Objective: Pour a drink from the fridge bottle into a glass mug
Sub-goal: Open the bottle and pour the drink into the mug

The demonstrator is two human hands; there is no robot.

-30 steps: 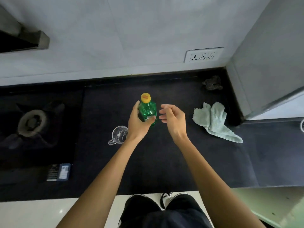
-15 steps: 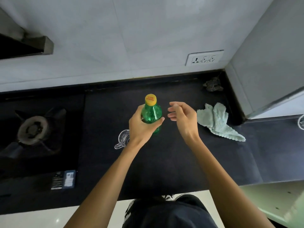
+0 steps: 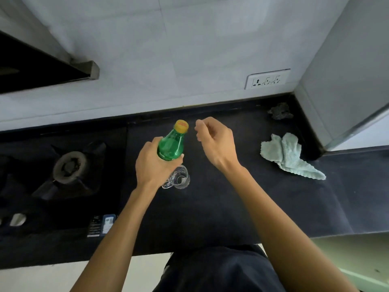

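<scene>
Bottle point(image 3: 171, 145), green with a yellow cap point(image 3: 181, 125), is the thing in play, but the biggest thing in sight is the black counter point(image 3: 242, 207), running from the left edge to the right, with a white tiled wall point(image 3: 168, 60) behind it and a grey fridge point(image 3: 347, 70) standing at its right rear corner. A hob burner point(image 3: 69, 167) sits on the counter's left part, under the corner of a hood point(image 3: 42, 70). A socket plate point(image 3: 267, 78) is set in the wall near the fridge. A pale green cloth point(image 3: 288, 157) lies crumpled toward the counter's right side, just in front of the fridge, and a small dark lump point(image 3: 281, 111) rests at the back edge beside it; what it is I cannot tell. A small blue and black pack point(image 3: 103, 225) lies at the front edge, just right of the hob.

The left hand point(image 3: 151, 165) is wrapped round the bottle's lower body, holding it above the middle of the counter, tilted so the capped neck leans away and to the right. The right hand point(image 3: 216, 142) is loosely curled with nothing in it, its fingertips point(image 3: 199, 124) just beside the cap and apart from it. The mug point(image 3: 179, 178), clear glass with its handle toward the left, stands on the counter directly below the left hand, partly hidden by it.
</scene>
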